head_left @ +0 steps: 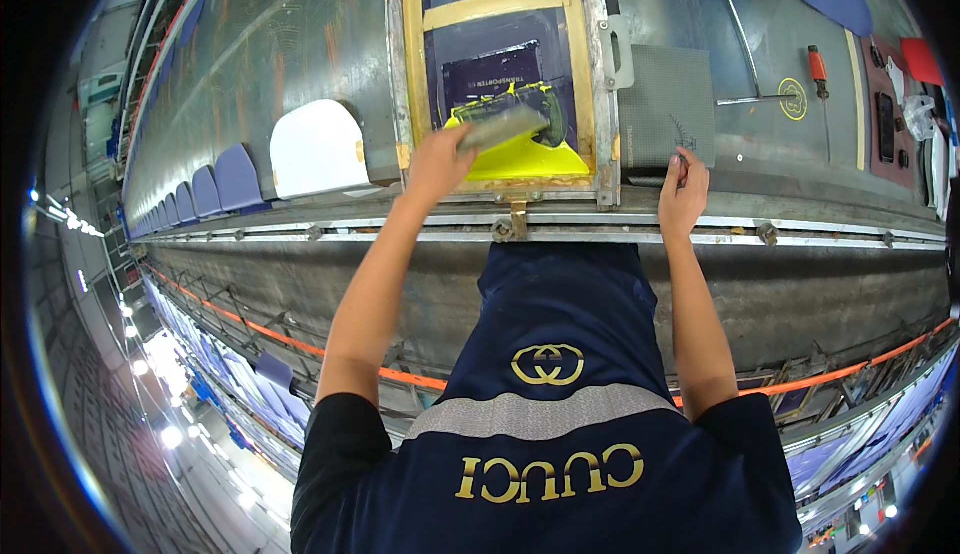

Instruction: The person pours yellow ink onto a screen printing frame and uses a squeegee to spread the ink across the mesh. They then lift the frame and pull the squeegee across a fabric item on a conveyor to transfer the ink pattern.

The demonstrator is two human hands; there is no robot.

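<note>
A screen-printing frame (579, 39) lies on the long metal table, with bright yellow ink (530, 162) pooled toward the near end of its mesh. My left hand (444, 164) grips a motion-blurred squeegee (497, 130) angled across the ink. At the frame's right, my right hand (684, 190) has curled fingers at the near edge of a grey textured sheet (664, 89); whether it pinches the sheet is unclear.
A white panel (316, 149) and a row of purple panels (230, 179) lie leftward. At the right are a metal rod (733, 29), a red-handled screwdriver (817, 71) and a phone (883, 124). A metal rail (830, 231) runs along the near edge.
</note>
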